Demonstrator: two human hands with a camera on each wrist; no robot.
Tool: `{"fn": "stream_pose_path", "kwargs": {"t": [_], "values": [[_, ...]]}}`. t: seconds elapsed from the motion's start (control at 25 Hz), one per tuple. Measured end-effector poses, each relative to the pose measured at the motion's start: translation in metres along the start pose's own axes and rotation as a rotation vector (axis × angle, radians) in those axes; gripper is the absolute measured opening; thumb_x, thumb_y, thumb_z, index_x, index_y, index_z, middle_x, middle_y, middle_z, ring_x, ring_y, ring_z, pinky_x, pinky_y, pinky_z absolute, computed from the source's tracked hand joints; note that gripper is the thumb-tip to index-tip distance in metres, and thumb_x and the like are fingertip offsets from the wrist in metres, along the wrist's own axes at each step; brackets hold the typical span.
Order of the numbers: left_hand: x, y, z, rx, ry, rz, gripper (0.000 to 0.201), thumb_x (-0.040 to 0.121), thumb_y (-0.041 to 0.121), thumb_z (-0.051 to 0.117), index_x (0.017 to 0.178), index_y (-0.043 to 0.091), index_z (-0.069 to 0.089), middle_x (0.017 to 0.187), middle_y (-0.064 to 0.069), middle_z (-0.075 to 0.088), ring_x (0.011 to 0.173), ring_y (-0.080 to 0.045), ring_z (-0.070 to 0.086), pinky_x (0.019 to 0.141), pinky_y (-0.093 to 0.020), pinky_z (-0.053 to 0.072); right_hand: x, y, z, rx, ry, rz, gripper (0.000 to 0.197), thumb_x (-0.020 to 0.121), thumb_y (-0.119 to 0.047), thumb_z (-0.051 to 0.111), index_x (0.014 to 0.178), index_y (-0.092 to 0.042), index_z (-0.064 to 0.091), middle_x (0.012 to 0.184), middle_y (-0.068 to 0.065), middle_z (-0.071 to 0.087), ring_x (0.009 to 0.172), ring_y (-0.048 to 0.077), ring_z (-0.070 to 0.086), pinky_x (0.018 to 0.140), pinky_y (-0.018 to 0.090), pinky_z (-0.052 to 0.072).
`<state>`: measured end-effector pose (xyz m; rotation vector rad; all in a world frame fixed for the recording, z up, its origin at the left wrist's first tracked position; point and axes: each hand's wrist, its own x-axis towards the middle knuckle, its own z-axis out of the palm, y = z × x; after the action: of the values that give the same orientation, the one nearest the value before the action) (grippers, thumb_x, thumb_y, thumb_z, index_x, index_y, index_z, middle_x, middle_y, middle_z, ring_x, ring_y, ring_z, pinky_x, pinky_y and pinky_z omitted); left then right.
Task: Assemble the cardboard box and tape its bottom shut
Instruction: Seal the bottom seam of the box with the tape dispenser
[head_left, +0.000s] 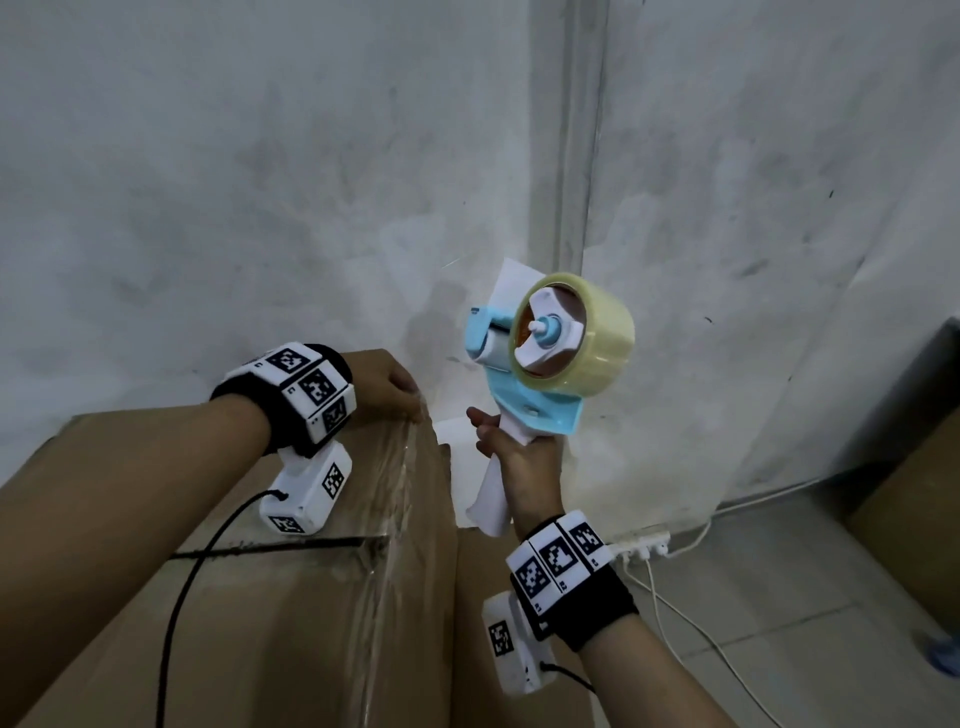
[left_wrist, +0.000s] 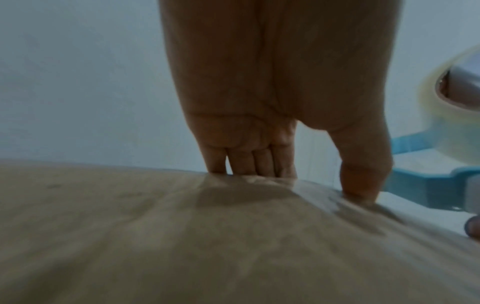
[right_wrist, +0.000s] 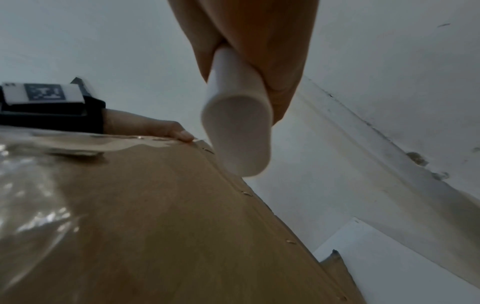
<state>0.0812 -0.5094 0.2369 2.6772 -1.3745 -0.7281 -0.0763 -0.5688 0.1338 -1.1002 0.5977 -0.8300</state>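
Note:
A big brown cardboard box (head_left: 311, 597) fills the lower left, with a strip of clear tape (head_left: 400, 493) running along its right edge. My left hand (head_left: 395, 389) lies on the far corner; in the left wrist view its fingers (left_wrist: 249, 162) hook over the far edge and the thumb (left_wrist: 363, 176) presses on the tape. To the right of the box and clear of it, my right hand (head_left: 519, 457) grips the white handle (right_wrist: 239, 123) of a blue tape dispenser (head_left: 540, 410). The dispenser is held up with its yellowish tape roll (head_left: 602, 338) on top.
A stained white wall (head_left: 260, 182) stands close behind the box. A white power strip (head_left: 641, 545) with a trailing cable lies on the tiled floor at the right. Another brown carton (head_left: 914, 514) sits at the far right edge.

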Motion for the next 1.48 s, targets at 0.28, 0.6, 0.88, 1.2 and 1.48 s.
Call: {"fn": "stream_pose_path", "kwargs": {"t": [0.28, 0.6, 0.88, 1.2, 1.48], "values": [[0.009, -0.003, -0.009, -0.124, -0.123, -0.022, 0.026, 0.081, 0.029, 0.065, 0.106, 0.024, 0.070, 0.107, 0.007, 0.066, 0.108, -0.010, 0.055, 0.105, -0.027, 0.038, 0.015, 0.004, 0.004, -0.064, 0.015, 0.000, 0.037, 0.083, 0.004, 0.059, 0.064, -0.027, 0.066, 0.100, 0.006, 0.069, 0.098, 0.027, 0.065, 0.100, 0.048, 0.046], [0.012, -0.003, -0.001, -0.182, -0.027, 0.051, 0.023, 0.080, 0.024, 0.066, 0.102, 0.020, 0.072, 0.095, 0.009, 0.067, 0.088, -0.003, 0.055, 0.092, -0.018, 0.038, 0.014, 0.006, 0.012, -0.059, -0.036, 0.034, 0.032, 0.083, 0.005, 0.057, 0.075, -0.026, 0.064, 0.101, 0.007, 0.068, 0.100, 0.025, 0.064, 0.100, 0.043, 0.047], [0.014, -0.007, -0.006, -0.211, -0.111, 0.179, 0.021, 0.084, 0.016, 0.063, 0.103, 0.012, 0.071, 0.059, 0.035, 0.064, 0.065, 0.022, 0.056, 0.068, 0.008, 0.038, 0.014, 0.012, 0.008, -0.038, -0.004, 0.044, 0.038, 0.082, 0.003, 0.059, 0.061, -0.027, 0.070, 0.100, 0.009, 0.071, 0.103, 0.027, 0.065, 0.100, 0.047, 0.047], [-0.011, 0.012, 0.005, 0.521, -0.011, 0.377, 0.038, 0.096, 0.031, 0.036, 0.124, 0.015, 0.057, 0.134, -0.001, 0.053, 0.123, -0.015, 0.049, 0.105, -0.025, 0.035, 0.012, 0.009, 0.002, -0.066, 0.013, 0.043, 0.030, 0.083, 0.002, 0.060, 0.068, -0.024, 0.064, 0.101, 0.009, 0.071, 0.102, 0.025, 0.065, 0.096, 0.038, 0.049], [-0.057, 0.002, 0.033, 0.624, -0.116, 0.394, 0.128, 0.041, 0.084, -0.026, 0.147, 0.019, 0.001, 0.157, 0.002, -0.012, 0.131, -0.005, -0.027, 0.109, -0.026, -0.013, 0.012, 0.008, 0.003, -0.086, 0.020, 0.048, 0.026, 0.082, 0.001, 0.060, 0.075, -0.023, 0.067, 0.100, 0.010, 0.071, 0.099, 0.022, 0.066, 0.097, 0.039, 0.049]]}}
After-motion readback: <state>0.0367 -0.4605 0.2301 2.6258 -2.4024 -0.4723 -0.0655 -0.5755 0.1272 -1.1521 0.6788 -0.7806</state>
